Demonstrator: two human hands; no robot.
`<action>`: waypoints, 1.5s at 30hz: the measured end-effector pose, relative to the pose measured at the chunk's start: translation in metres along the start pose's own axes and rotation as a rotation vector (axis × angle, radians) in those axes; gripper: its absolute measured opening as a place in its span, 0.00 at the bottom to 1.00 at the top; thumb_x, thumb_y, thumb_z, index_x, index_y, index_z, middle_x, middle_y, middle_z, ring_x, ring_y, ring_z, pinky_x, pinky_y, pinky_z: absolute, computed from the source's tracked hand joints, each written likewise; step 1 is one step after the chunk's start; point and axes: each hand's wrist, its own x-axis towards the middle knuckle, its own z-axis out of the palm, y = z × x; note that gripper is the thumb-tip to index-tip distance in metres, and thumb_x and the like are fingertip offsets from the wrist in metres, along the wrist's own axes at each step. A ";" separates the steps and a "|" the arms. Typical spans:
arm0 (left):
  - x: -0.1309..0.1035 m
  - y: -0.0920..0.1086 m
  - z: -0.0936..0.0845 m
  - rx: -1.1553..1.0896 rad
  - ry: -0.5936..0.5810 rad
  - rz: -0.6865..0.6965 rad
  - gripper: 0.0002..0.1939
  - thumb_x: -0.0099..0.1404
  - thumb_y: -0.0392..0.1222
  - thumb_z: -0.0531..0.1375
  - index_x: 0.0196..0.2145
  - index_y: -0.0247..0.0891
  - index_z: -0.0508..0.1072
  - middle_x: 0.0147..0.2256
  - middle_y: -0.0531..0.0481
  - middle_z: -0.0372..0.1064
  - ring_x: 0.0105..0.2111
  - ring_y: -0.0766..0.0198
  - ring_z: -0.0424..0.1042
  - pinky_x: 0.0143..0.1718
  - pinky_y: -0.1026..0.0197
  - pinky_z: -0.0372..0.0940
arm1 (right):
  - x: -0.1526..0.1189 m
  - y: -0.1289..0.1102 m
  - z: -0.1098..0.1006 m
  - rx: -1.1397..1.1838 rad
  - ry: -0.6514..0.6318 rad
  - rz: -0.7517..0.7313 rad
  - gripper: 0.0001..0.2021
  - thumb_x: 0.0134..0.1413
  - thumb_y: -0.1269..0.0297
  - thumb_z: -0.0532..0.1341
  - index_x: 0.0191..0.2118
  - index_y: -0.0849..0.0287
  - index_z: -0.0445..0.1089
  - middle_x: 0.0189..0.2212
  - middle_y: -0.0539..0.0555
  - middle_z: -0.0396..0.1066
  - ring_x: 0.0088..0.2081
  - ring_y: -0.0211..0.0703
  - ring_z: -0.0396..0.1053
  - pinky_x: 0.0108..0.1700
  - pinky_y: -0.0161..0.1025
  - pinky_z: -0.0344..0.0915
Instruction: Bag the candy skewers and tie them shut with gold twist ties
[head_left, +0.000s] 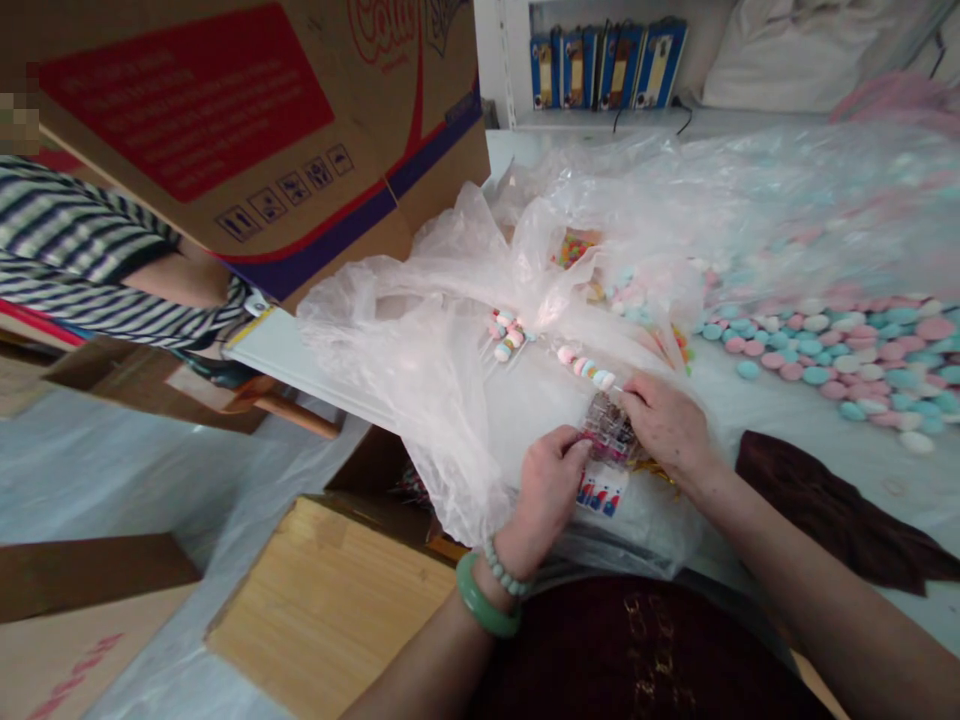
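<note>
My left hand [547, 482], with a green bangle and a beaded bracelet on its wrist, pinches the left edge of a small clear printed bag [609, 430]. My right hand [671, 425] is closed at the end of a skewer [585, 367] threaded with pink, white and blue candies, just above the bag. More candy skewers [507, 335] lie to the left on clear plastic sheeting [420, 350]. Printed cards [602, 490] and gold ties [660, 475] are close below the bag.
Pink, blue and white candies [862, 360] spread over the table at right, partly under plastic. A dark cloth [840, 510] lies nearer me. A large carton [247, 130] stands at back left, beside a person's striped sleeve [67, 220]. A wooden stool [330, 600] is below.
</note>
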 end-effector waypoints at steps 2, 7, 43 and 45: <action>0.004 -0.002 -0.010 -0.230 0.022 -0.055 0.13 0.59 0.47 0.57 0.28 0.35 0.74 0.25 0.51 0.68 0.26 0.66 0.64 0.29 0.64 0.60 | -0.001 -0.002 0.002 -0.117 -0.051 -0.030 0.16 0.62 0.61 0.48 0.38 0.56 0.73 0.34 0.56 0.74 0.35 0.47 0.69 0.31 0.38 0.52; 0.015 -0.016 -0.033 -0.344 0.010 -0.098 0.17 0.59 0.51 0.58 0.32 0.33 0.76 0.26 0.50 0.69 0.27 0.66 0.64 0.29 0.64 0.60 | -0.006 -0.005 0.003 -0.103 -0.008 -0.062 0.16 0.64 0.60 0.48 0.40 0.55 0.73 0.35 0.55 0.75 0.36 0.47 0.70 0.32 0.38 0.53; 0.014 0.013 -0.062 -1.034 -0.104 -0.409 0.06 0.65 0.37 0.53 0.38 0.32 0.67 0.30 0.42 0.74 0.28 0.57 0.77 0.30 0.57 0.71 | 0.004 -0.025 0.019 -0.010 -0.021 -0.094 0.14 0.61 0.62 0.50 0.37 0.56 0.73 0.30 0.56 0.74 0.34 0.46 0.69 0.33 0.38 0.55; 0.014 0.016 -0.062 -1.024 -0.082 -0.454 0.07 0.66 0.38 0.53 0.38 0.31 0.67 0.30 0.42 0.73 0.27 0.58 0.76 0.30 0.57 0.71 | 0.005 -0.023 0.023 0.144 -0.074 -0.079 0.12 0.57 0.63 0.52 0.32 0.57 0.72 0.27 0.54 0.71 0.31 0.44 0.67 0.31 0.37 0.53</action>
